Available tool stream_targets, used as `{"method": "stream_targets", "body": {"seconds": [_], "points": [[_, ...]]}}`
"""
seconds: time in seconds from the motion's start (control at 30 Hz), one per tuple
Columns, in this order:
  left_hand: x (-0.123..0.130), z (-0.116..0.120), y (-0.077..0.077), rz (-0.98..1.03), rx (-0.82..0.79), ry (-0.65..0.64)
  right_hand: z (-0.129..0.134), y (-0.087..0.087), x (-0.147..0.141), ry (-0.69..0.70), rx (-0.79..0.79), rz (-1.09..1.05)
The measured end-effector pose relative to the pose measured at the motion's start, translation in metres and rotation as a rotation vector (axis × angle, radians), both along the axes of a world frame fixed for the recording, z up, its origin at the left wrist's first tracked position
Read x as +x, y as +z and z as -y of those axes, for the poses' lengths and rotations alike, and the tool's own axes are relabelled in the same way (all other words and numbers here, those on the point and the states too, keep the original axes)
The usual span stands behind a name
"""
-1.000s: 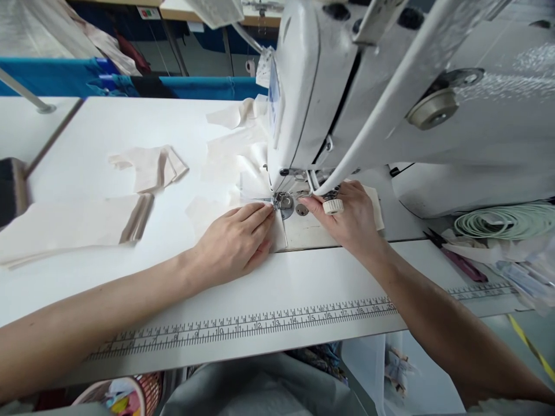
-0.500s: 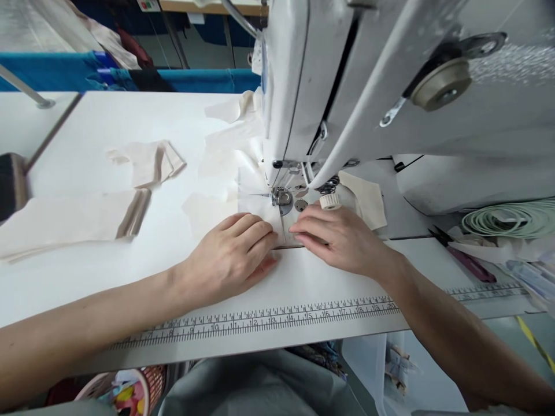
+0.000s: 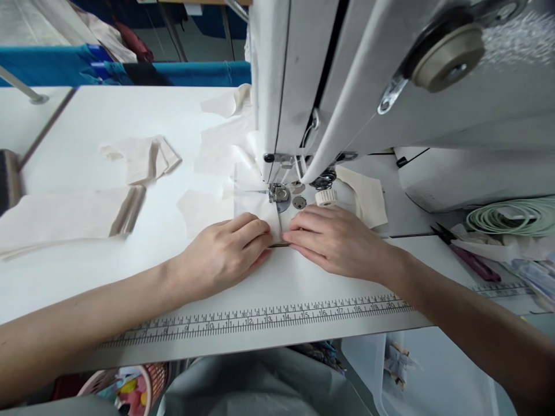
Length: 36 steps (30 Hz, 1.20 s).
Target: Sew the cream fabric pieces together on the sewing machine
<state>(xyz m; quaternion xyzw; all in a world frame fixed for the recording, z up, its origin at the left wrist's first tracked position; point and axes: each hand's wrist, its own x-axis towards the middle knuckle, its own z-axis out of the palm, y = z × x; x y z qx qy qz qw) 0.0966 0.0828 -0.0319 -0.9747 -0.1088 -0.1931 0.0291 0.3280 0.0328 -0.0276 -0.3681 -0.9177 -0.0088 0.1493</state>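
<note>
White fabric lies under the presser foot of a large sewing machine. My left hand is closed at the near left edge of this fabric, its fingertips pinching it. From the right, my right hand rests with bent fingers together and its fingertips on the fabric's near right edge, close to my left fingertips. The fabric under both hands is partly hidden. A cream fabric piece lies behind my right hand, beside a white ridged knob.
Stacked cloth pieces and a smaller folded stack lie left. A ruler strip runs along the table's front edge. Dark-red-handled snips and a green cord coil are at right.
My right hand has moved slightly left, its fingertips now nearer my left hand and on the fabric's edge. The camera view has shifted a little.
</note>
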Motion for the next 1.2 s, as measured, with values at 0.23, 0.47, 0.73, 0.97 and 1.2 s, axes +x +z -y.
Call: {"method": "stream_targets", "body": {"seconds": [0.23,0.47,0.73,0.97,1.2], "points": [[-0.002,-0.004,-0.004,0.012,0.042,-0.026,0.003,-0.007,0.003,0.010,0.035,-0.082],[0.002,-0.004,0.001,0.048,-0.136,-0.015,0.007,-0.011,-0.001,-0.023,0.059,-0.055],[0.007,-0.002,-0.004,0.091,-0.077,0.019,0.007,-0.010,-0.004,-0.047,0.036,-0.025],[0.008,-0.003,-0.004,0.096,-0.092,0.007,0.003,-0.011,-0.009,-0.058,0.032,-0.073],[0.009,-0.002,-0.008,0.115,-0.109,0.027,0.002,-0.018,-0.009,-0.106,-0.042,-0.198]]}}
